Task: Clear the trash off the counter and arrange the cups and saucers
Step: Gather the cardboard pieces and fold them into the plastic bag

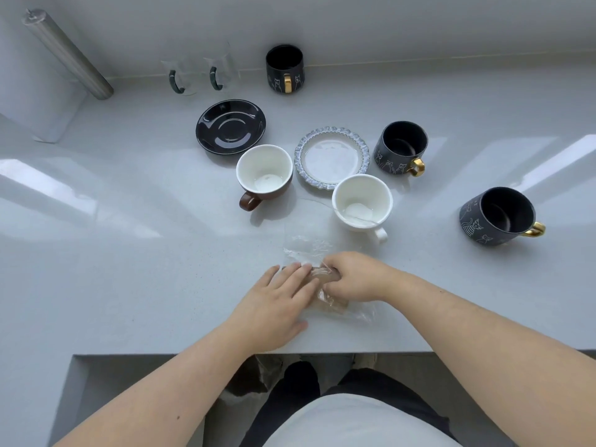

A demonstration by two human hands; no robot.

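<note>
A crumpled clear plastic wrapper (pixel 306 246) lies on the white counter (pixel 129 253) near its front edge. My left hand (pixel 277 301) rests flat on the wrapper with fingers spread. My right hand (pixel 351 275) is closed on a bunched part of the wrapper, with something brownish inside it. Behind stand a brown cup with white inside (pixel 264 175), a white cup (pixel 362 201), a black saucer (pixel 230 125), a blue-rimmed white saucer (pixel 332 156) and three dark cat-patterned cups with gold handles (pixel 285 69) (pixel 401 146) (pixel 498 216).
Two clear glass mugs with green handles (pixel 196 75) stand at the back by the wall. A metal cylinder (pixel 64 53) leans at the back left. The counter's front edge (pixel 258 353) runs just below my hands, with a recess at the lower left.
</note>
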